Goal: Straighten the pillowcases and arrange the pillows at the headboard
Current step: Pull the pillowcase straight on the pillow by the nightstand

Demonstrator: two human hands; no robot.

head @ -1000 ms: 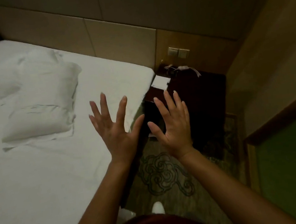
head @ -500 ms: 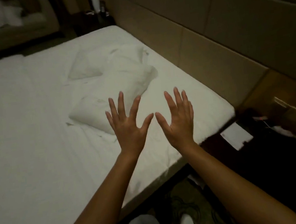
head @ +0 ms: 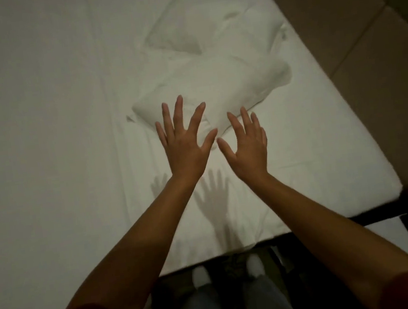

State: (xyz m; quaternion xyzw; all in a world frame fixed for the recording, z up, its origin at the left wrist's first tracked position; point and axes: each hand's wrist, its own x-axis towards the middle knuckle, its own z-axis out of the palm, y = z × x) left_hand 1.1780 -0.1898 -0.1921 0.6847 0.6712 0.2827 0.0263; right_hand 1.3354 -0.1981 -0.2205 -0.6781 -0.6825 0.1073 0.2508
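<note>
Both hands hang spread and flat above the bed (head: 38, 124), the left hand (head: 184, 149) and the right hand (head: 249, 153) side by side with only a narrow gap between the thumbs. Straight ahead of the fingers (head: 179, 111) lies the near pillow (head: 215, 93), rumpled and slanted; behind it the far pillow (head: 209, 29) overlaps it toward the headboard (head: 364, 37). The padded headboard walls off the right side, leaving a bare strip of sheet between the pillows and the panel. To the left the sheet runs wide and flat. Under the forearms the sheet is also bare up to the bed's near edge, where the person's legs (head: 218, 308) stand close.
</note>
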